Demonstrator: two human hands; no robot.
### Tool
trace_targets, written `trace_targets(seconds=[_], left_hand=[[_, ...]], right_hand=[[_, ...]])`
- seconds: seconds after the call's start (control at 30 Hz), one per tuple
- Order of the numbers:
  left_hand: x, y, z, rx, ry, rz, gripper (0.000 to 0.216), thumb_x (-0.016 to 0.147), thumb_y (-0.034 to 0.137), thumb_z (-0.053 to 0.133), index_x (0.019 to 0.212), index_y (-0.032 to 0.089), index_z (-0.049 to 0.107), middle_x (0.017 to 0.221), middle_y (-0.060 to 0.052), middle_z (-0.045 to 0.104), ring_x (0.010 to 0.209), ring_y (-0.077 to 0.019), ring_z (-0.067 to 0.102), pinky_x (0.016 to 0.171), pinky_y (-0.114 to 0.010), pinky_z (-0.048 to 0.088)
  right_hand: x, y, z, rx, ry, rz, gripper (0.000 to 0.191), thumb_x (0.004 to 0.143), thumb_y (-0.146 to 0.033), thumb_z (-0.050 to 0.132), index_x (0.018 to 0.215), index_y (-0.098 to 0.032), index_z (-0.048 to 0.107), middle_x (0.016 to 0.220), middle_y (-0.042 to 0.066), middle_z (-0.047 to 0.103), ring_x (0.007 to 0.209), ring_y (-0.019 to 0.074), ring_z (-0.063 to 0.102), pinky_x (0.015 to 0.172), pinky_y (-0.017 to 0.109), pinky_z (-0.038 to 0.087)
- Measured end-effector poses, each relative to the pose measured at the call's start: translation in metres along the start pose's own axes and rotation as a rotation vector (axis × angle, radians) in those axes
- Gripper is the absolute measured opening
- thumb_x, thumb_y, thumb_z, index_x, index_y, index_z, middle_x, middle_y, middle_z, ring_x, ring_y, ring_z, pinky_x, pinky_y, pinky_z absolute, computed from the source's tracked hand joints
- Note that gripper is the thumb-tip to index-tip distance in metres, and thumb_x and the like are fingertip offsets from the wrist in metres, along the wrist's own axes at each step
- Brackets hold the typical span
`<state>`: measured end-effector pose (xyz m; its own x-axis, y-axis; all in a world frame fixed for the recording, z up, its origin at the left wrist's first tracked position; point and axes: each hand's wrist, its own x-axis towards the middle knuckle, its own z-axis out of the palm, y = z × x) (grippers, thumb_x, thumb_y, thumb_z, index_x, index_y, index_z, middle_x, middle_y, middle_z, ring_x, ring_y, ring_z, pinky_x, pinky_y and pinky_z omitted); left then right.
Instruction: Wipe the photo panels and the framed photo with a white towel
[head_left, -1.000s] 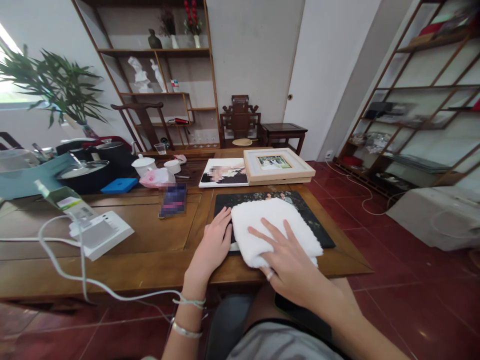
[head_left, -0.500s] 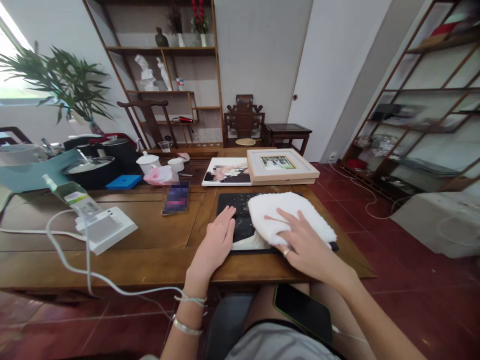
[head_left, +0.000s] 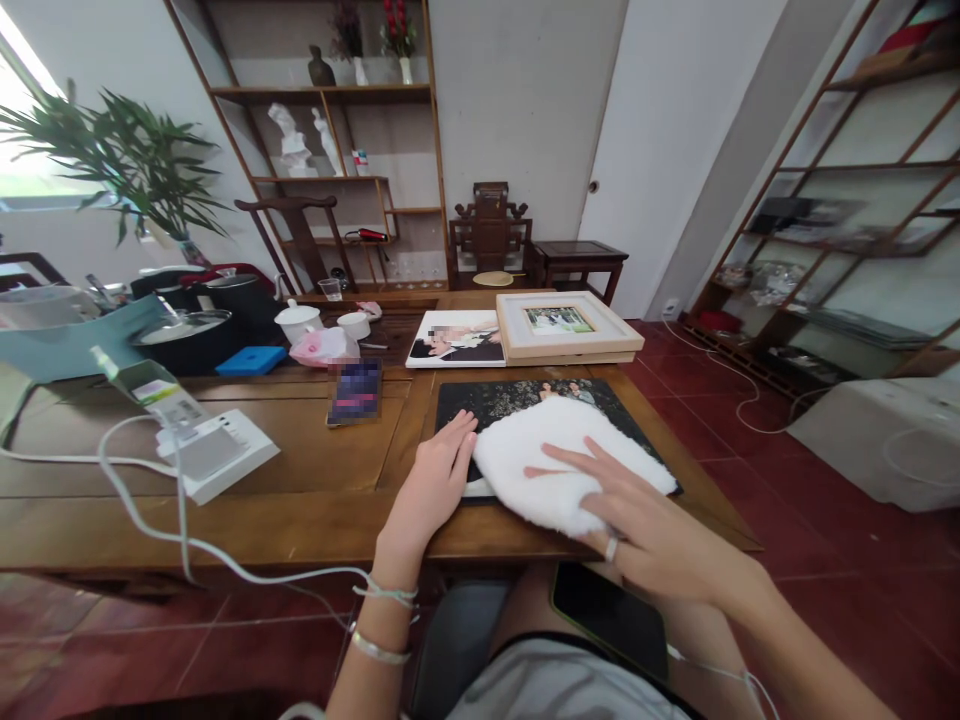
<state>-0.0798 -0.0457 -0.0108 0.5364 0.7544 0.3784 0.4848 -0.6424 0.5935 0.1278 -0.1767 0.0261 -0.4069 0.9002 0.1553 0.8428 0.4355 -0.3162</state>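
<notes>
A dark photo panel [head_left: 495,400] with two small figures near its top edge lies flat on the wooden table. My left hand [head_left: 442,465] rests on its left part, fingers stretched out and holding nothing. Over the panel's middle and right lies a fluffy white cloth [head_left: 532,455], hiding much of the picture; its lower edge hangs past the panel's near edge. My right hand [head_left: 637,510] presses on the cloth from above, two fingers stretched across it. The ringed digit passes by the cloth's near edge, its tip hidden.
Behind the panel lie a photo print [head_left: 456,340] and a pale wooden picture frame [head_left: 574,328]. To the left are a blurred-screen phone [head_left: 355,390], an open white box [head_left: 225,455], a cable [head_left: 262,575] and a blue box [head_left: 251,360]. A black phone [head_left: 611,620] lies on my lap.
My right hand has drawn the cloth toward me and slightly left, uncovering the figures at the panel's top. My left hand stays in nearly the same place.
</notes>
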Motion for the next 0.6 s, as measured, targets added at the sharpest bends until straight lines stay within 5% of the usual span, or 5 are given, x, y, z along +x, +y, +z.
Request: trace_targets(seconds=[0.13,0.3,0.6], left_hand=[[0.000,-0.005,0.003,0.037,0.019,0.018,0.036,0.091,0.024,0.037,0.115,0.012,0.061,0.130,-0.012,0.055,0.126,-0.0208,0.045,0.108,-0.040,0.034],[0.001,-0.007,0.004,0.029,0.025,0.025,0.035,0.089,0.021,0.038,0.114,0.013,0.061,0.129,-0.012,0.056,0.126,-0.0218,0.046,0.107,-0.041,0.035],[0.001,-0.002,0.000,0.015,0.005,0.038,0.034,0.090,0.017,0.038,0.115,0.017,0.061,0.129,-0.011,0.056,0.121,-0.0241,0.051,0.101,-0.040,0.041]], right_hand=[[0.017,0.029,-0.001,-0.028,0.063,0.210,0.027,0.090,-0.030,0.039,0.091,-0.018,0.063,0.136,0.013,0.046,0.135,0.0246,0.026,0.110,0.054,0.014],[0.075,0.039,-0.002,0.009,-0.005,0.330,0.032,0.090,-0.031,0.035,0.105,-0.019,0.060,0.132,0.014,0.049,0.133,0.0321,0.026,0.101,0.066,0.016],[0.161,0.007,0.010,0.069,-0.025,0.217,0.036,0.089,-0.030,0.035,0.117,-0.020,0.056,0.132,0.014,0.050,0.128,0.0341,0.033,0.098,0.067,0.017]])
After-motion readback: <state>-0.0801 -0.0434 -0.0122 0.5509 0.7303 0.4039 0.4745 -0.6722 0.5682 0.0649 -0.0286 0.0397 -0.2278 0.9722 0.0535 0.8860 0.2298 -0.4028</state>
